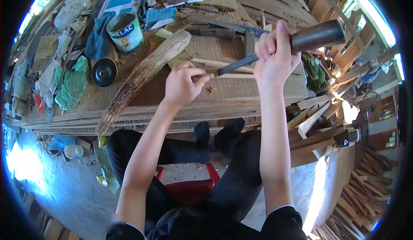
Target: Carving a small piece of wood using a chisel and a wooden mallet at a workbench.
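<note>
My right hand (275,52) is wrapped round a chisel with a thick, dark wooden handle (320,35), thumb pointing up along it. Its flat dark blade (236,65) slants down to the left. Close to the blade's tip, my left hand (183,83) is closed in a pinch on a small wooden piece (210,75), mostly hidden by the fingers. Whether the blade touches that piece, I cannot tell. Pale thin wooden strips (223,63) lie behind the blade on the workbench (241,92). A few shavings (210,90) lie below the left fingers.
A long rough wooden club (146,74) lies left of my left hand, overhanging the bench's front edge. Beyond it stand a used tin can (125,33) and a round black object (104,72). Green plastic (72,85) lies farther left. Scrap wood (316,121) is piled to the right.
</note>
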Demonstrator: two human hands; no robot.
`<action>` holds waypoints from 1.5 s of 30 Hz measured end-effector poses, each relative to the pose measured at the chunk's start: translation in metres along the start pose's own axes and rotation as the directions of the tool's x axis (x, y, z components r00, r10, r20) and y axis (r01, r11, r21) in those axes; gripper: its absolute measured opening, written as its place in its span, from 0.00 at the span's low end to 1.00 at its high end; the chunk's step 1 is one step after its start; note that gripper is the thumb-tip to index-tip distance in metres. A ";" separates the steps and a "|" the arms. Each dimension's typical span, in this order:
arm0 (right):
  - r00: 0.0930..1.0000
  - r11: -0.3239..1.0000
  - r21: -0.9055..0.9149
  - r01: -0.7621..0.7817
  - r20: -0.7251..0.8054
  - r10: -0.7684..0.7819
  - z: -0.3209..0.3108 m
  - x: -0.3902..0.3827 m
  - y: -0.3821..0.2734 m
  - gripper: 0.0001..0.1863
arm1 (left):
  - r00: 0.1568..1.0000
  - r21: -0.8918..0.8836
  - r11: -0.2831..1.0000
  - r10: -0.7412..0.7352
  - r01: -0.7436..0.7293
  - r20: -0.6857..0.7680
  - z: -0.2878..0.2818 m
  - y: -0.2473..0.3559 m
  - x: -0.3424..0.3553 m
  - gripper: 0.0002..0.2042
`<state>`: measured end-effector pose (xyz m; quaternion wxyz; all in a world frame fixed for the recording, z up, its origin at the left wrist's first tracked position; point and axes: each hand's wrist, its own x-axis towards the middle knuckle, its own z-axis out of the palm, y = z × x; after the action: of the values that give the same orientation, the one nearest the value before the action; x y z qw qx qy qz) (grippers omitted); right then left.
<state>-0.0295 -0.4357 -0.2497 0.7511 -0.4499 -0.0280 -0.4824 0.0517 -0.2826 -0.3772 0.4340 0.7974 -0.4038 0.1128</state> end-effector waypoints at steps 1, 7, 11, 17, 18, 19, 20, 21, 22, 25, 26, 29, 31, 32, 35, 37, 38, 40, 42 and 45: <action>1.000 1.000 0.007 0.006 0.020 -0.006 -0.003 0.001 0.000 0.13 | 0.999 0.012 1.000 0.017 -0.017 -0.031 0.002 -0.001 0.000 0.07; 0.998 0.999 -0.001 0.037 0.056 -0.037 -0.009 -0.002 0.005 0.11 | 0.979 -0.194 0.960 -0.201 0.203 0.031 0.000 -0.007 0.001 0.06; 0.997 0.998 -0.041 0.052 0.056 -0.050 -0.005 -0.006 0.004 0.11 | 0.990 -0.187 0.972 -0.144 0.141 -0.002 -0.001 -0.009 0.001 0.05; 0.992 0.990 -0.069 0.124 0.042 -0.121 0.005 -0.010 0.008 0.12 | 0.989 -0.134 0.980 -0.147 0.148 0.013 0.002 -0.009 0.001 0.04; 0.991 0.987 -0.101 0.128 0.045 -0.124 0.007 -0.011 0.010 0.13 | 0.989 -0.126 0.981 -0.149 0.148 0.004 0.003 -0.009 0.001 0.04; 0.991 0.982 -0.132 0.134 0.050 -0.128 0.009 -0.011 0.012 0.13 | 0.991 -0.127 0.983 -0.136 0.135 -0.004 0.003 -0.009 0.001 0.04; 0.991 0.983 -0.130 0.133 0.050 -0.127 0.011 -0.012 0.014 0.13 | 0.989 -0.106 0.984 -0.144 0.143 -0.008 0.003 -0.008 0.001 0.04; 0.989 0.977 -0.159 0.145 0.057 -0.138 0.012 -0.012 0.015 0.13 | 0.987 -0.089 0.983 -0.163 0.162 0.005 0.003 -0.008 0.001 0.04; 0.988 0.968 -0.199 0.151 0.047 -0.144 0.013 -0.012 0.017 0.13 | 0.988 -0.086 0.985 -0.152 0.151 -0.012 0.003 -0.008 0.000 0.04; 0.987 0.961 -0.225 0.160 0.049 -0.153 0.013 -0.011 0.020 0.14 | 0.986 -0.120 0.979 -0.167 0.168 0.020 0.003 -0.009 0.000 0.03; 0.987 0.962 -0.222 0.157 0.051 -0.149 0.012 -0.011 0.020 0.14 | 0.989 -0.119 0.982 -0.145 0.145 0.010 0.003 -0.010 0.000 0.03; 0.990 0.960 -0.243 0.139 0.067 -0.126 0.009 -0.009 0.024 0.14 | 0.992 -0.118 0.985 -0.124 0.123 -0.003 0.004 -0.011 0.000 0.03; 0.970 0.910 -0.339 0.240 0.114 -0.214 0.007 -0.008 0.029 0.14 | 0.992 -0.121 0.985 -0.126 0.124 -0.010 0.004 -0.011 0.000 0.03; 0.970 0.910 -0.338 0.240 0.115 -0.213 0.006 -0.008 0.031 0.14 | 0.992 -0.119 0.985 -0.125 0.123 -0.010 0.004 -0.011 0.000 0.03; 0.940 0.907 -0.314 0.279 0.283 -0.191 0.004 -0.009 0.035 0.08 | 0.989 -0.117 0.982 -0.146 0.145 0.000 0.004 -0.009 0.000 0.03; 0.931 0.928 -0.285 0.241 0.339 -0.138 0.004 -0.007 0.037 0.09 | 0.986 -0.115 0.979 -0.169 0.168 0.001 0.003 -0.008 0.000 0.02; 0.915 0.943 -0.261 0.205 0.393 -0.090 0.004 -0.006 0.037 0.09 | 0.986 -0.102 0.981 -0.165 0.164 -0.004 0.003 -0.008 0.000 0.02; 0.876 0.961 -0.214 0.177 0.480 -0.054 0.005 -0.002 0.036 0.10 | 0.988 -0.087 0.984 -0.154 0.153 -0.009 0.003 -0.008 0.000 0.02; 0.852 0.987 -0.135 -0.091 0.502 0.147 0.006 0.001 0.034 0.12 | 0.993 -0.078 0.990 -0.116 0.114 -0.024 0.003 -0.008 0.000 0.02; 0.873 0.987 -0.127 -0.093 0.467 0.143 0.010 0.000 0.033 0.15 | 0.990 -0.089 0.986 -0.138 0.137 -0.005 0.004 -0.008 0.000 0.02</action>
<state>-0.0008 -0.4248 -0.2649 0.7257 -0.5924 -0.1591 -0.3115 0.0574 -0.2831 -0.3843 0.4781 0.8027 -0.3498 0.0691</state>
